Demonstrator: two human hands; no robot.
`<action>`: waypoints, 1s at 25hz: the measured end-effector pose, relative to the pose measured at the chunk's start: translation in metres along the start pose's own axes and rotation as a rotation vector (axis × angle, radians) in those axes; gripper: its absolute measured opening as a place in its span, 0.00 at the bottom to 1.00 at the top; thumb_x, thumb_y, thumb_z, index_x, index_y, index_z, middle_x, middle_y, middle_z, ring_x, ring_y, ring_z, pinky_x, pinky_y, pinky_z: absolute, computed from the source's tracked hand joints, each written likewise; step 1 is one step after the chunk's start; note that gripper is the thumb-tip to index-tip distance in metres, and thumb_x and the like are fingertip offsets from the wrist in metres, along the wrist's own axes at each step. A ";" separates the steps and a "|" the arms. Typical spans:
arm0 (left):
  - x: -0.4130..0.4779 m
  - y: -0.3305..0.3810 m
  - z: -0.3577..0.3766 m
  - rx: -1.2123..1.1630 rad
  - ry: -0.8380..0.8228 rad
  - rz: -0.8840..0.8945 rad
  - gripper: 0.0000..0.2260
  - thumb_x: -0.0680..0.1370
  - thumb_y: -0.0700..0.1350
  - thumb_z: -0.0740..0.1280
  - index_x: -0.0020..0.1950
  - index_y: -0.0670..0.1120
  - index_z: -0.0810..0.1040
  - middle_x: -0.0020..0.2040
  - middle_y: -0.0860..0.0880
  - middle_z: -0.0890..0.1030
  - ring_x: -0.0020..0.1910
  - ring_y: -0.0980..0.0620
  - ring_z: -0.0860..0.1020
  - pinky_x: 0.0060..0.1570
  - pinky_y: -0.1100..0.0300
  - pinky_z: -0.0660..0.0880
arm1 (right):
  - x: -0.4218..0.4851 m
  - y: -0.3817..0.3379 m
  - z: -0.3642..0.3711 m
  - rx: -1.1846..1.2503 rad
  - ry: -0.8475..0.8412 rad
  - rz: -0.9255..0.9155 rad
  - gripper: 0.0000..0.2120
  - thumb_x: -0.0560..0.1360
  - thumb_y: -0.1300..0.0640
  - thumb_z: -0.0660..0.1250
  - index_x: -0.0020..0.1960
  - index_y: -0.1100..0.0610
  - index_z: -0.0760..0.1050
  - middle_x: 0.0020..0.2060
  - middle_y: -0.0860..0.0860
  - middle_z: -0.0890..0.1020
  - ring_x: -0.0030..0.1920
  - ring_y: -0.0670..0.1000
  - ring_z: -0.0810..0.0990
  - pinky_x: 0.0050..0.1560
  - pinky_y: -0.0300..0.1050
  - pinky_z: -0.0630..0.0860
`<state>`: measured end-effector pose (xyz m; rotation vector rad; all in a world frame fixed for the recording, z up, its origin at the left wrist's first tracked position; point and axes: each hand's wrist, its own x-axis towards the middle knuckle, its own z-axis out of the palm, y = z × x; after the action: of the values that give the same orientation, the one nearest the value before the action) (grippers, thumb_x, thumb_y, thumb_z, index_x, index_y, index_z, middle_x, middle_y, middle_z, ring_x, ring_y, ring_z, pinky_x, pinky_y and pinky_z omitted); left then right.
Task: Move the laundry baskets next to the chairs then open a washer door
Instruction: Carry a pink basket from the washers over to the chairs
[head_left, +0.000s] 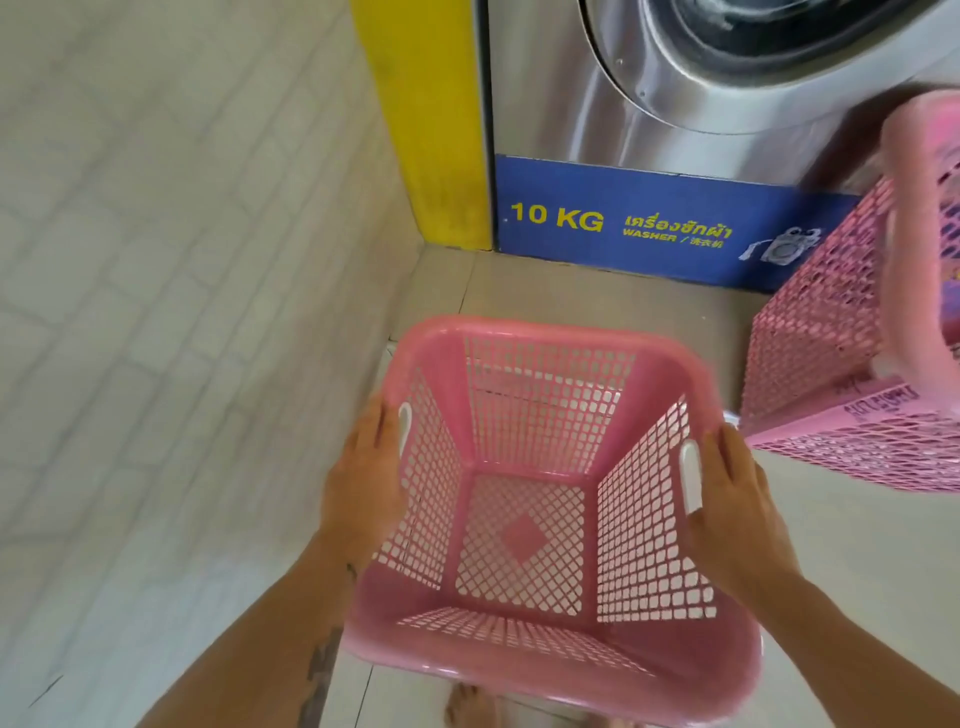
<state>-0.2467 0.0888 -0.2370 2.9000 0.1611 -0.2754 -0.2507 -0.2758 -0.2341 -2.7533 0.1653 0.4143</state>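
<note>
The pink laundry basket (524, 535), mouth up with only its lattice bottom showing inside, is carried lengthwise toward the 10 KG washer (649, 130) between the left hand (363, 467) and right hand (737, 504), fingers flat against its sides, near stacked pink baskets (831, 332).

The left hand (363, 483) and right hand (740, 512) press flat on opposite sides of a pink laundry basket (524, 326) near the washer (649, 119).
</note>
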 end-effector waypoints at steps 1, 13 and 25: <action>0.005 -0.003 0.006 -0.002 0.014 0.012 0.42 0.70 0.35 0.69 0.78 0.51 0.51 0.79 0.45 0.54 0.71 0.42 0.68 0.50 0.49 0.80 | 0.003 0.000 0.006 0.004 0.008 0.007 0.42 0.66 0.67 0.66 0.76 0.57 0.51 0.76 0.55 0.56 0.72 0.64 0.61 0.61 0.66 0.73; 0.009 -0.012 -0.002 0.030 -0.176 -0.030 0.42 0.71 0.38 0.68 0.79 0.50 0.48 0.80 0.47 0.49 0.71 0.42 0.66 0.60 0.48 0.74 | -0.024 -0.018 0.027 -0.031 -0.072 0.059 0.40 0.69 0.65 0.63 0.77 0.56 0.48 0.78 0.56 0.49 0.75 0.65 0.57 0.63 0.66 0.71; -0.017 0.141 -0.167 -0.472 -0.141 0.137 0.17 0.78 0.37 0.63 0.66 0.46 0.76 0.62 0.52 0.79 0.57 0.56 0.78 0.60 0.64 0.71 | -0.072 -0.030 -0.168 0.352 0.062 0.131 0.28 0.75 0.57 0.67 0.72 0.59 0.64 0.71 0.55 0.68 0.70 0.54 0.66 0.69 0.44 0.62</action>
<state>-0.2159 -0.0104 -0.0439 2.4016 0.0001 -0.3605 -0.2701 -0.3032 -0.0513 -2.4170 0.3965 0.3002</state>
